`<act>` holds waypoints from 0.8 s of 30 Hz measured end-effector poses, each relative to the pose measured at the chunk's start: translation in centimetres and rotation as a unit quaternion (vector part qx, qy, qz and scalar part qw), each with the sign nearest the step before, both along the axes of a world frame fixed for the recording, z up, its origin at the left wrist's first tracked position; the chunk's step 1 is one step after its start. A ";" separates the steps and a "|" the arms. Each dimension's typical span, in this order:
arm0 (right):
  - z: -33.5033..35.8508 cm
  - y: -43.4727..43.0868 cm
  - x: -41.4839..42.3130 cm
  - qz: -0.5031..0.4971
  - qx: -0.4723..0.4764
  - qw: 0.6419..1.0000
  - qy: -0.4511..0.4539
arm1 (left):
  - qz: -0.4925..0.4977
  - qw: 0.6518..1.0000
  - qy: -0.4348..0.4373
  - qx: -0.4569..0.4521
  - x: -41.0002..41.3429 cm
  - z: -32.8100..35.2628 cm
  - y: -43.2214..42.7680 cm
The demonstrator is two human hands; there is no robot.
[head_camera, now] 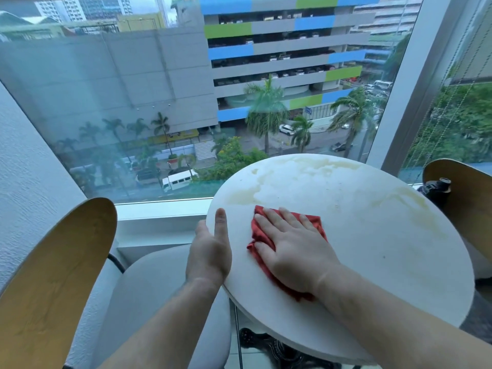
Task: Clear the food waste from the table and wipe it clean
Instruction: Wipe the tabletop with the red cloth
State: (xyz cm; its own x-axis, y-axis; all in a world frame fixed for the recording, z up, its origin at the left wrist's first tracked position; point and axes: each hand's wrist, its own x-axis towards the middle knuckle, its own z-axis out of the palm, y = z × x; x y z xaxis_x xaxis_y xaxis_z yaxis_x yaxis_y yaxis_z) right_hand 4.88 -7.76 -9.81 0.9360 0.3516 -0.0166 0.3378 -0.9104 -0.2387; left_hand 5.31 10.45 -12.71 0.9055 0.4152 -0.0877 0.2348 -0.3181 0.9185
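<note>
The right hand point(292, 251), fingers straight, presses the red cloth point(315, 222) on the table point(372, 235), and the left hand point(209, 251) lays a thumb on its rim (fingers hidden, perhaps gripping).

Nothing legible comes through anywhere here. Down at street level the yellow sign band point(174, 135) on the grey building point(106, 75) has dark marks on it, but they're too blurred to read, and the small blue sign point(308, 110) at the foot of the parking garage point(279, 49) is just as unreadable. The white van point(177, 181) on the street below shows no markings I can make out, and up close the red cloth point(314, 222) and the round white table point(372, 235) show no print at all.
</note>
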 end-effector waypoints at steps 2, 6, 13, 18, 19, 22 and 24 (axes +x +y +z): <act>0.1 -1.3 1.1 -0.031 0.000 1.000 0.005 | -0.008 0.998 0.025 0.055 1.2 0.3 0.5; -0.2 -2.4 5.0 -0.063 -0.001 0.998 0.006 | -0.031 0.985 0.058 0.157 4.2 1.2 1.2; -0.1 -2.3 11.4 -0.036 -0.027 0.999 0.000 | -0.075 0.954 0.100 0.272 7.0 2.1 0.9; -0.2 -2.4 13.3 0.016 -0.026 1.000 -0.004 | -0.064 0.940 0.117 0.313 6.8 1.9 0.9; -0.2 -2.5 13.4 0.023 -0.027 0.999 -0.006 | -0.061 0.941 0.121 0.311 6.8 1.9 0.8; -0.3 -2.6 13.4 0.047 -0.024 0.999 -0.013 | -0.053 0.939 0.123 0.317 6.7 2.0 0.7; -0.3 -2.8 12.7 0.064 -0.021 0.998 -0.017 | -0.052 0.938 0.123 0.321 6.6 2.1 0.6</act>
